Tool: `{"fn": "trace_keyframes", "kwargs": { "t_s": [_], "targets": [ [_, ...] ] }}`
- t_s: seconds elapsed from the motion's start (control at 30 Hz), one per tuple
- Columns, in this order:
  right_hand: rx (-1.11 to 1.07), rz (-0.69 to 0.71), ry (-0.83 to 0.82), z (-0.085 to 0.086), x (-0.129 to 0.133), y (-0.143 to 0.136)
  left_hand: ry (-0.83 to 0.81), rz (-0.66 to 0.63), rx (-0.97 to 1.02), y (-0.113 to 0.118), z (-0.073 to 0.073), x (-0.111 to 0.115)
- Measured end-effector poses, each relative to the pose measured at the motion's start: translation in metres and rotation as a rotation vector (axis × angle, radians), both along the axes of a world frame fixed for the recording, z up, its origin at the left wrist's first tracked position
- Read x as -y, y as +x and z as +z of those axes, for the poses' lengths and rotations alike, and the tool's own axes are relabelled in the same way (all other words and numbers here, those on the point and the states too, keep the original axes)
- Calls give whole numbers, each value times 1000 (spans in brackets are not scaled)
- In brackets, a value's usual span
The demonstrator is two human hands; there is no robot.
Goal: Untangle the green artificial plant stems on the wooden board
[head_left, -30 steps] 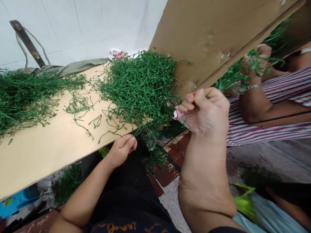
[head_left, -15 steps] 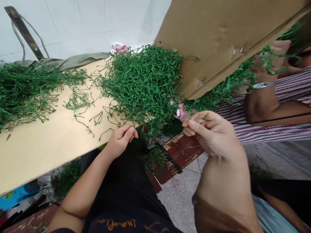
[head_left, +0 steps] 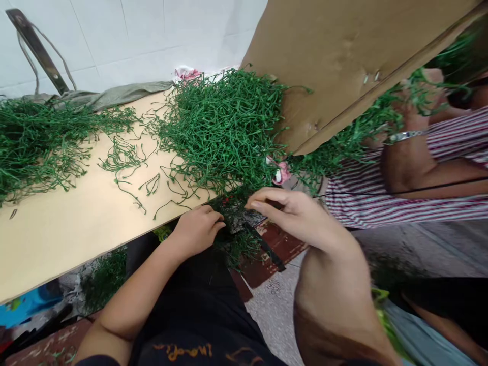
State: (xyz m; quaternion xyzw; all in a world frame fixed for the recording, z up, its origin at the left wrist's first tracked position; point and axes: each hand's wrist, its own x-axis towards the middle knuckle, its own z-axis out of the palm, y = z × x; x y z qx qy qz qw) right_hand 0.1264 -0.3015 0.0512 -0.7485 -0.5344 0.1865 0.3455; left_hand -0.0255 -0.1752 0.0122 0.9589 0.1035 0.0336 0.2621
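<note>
A thick heap of thin green stems with small bud-like tips [head_left: 229, 127] lies on the tan board [head_left: 102, 218]. Just past the board's near edge is my left hand [head_left: 200, 229], its back turned up and its fingers curled together. What it holds, if anything, is hidden beneath it. To the right, beyond the heap's lower corner, my right hand [head_left: 290, 213] has thumb and forefinger drawn together at the tips. Nothing clear shows between them. A few loose stems [head_left: 124, 155] are scattered on the board left of the heap.
Another pile of green stems [head_left: 34, 142] covers the board's left end. A brown cardboard sheet [head_left: 324, 61] stands at the heap's right side. Beyond it, a co-worker's arm [head_left: 409, 147] handles more greens. Cut bits lie below, by a dark red bench [head_left: 263, 274].
My right hand has moved left and slightly down, closer to my left hand. My left hand has shifted slightly right and down, rolling its back upward.
</note>
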Motion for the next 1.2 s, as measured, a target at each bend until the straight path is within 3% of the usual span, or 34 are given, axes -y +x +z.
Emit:
{"fn": "trace_keyframes", "kwargs": {
  "t_s": [0.1, 0.23, 0.4, 0.5, 0.6, 0.73, 0.87, 0.97, 1.07, 1.2],
  "targets": [
    [21, -80, 20, -8, -35, -14, 0, 88, 72, -5, 4, -7],
    [211, -267, -115, -20, -85, -26, 11, 225, 142, -16, 5, -21],
    [333, -403, -218, -32, -117, -28, 22, 343, 241, -23, 1, -42],
    [271, -396, -90, -41, -120, -22, 8, 390, 268, -22, -2, -53],
    [43, -372, 152, -45, -118, -17, -50, 440, 319, -20, -4, -62],
    [-318, -254, 379, -32, -114, -21, -241, 508, 448, -18, -4, -70],
    [-459, -65, 412, -14, -111, -37, -538, 524, 555, -15, 2, -70],
    [-520, -31, 427, -8, -111, -45, -687, 432, 536, -13, 7, -64],
    [-576, -60, 476, -6, -112, -43, -702, 342, 452, -13, 7, -56],
    [-603, -96, 531, -4, -111, -38, -605, 342, 332, -16, 4, -53]
  ]
}}
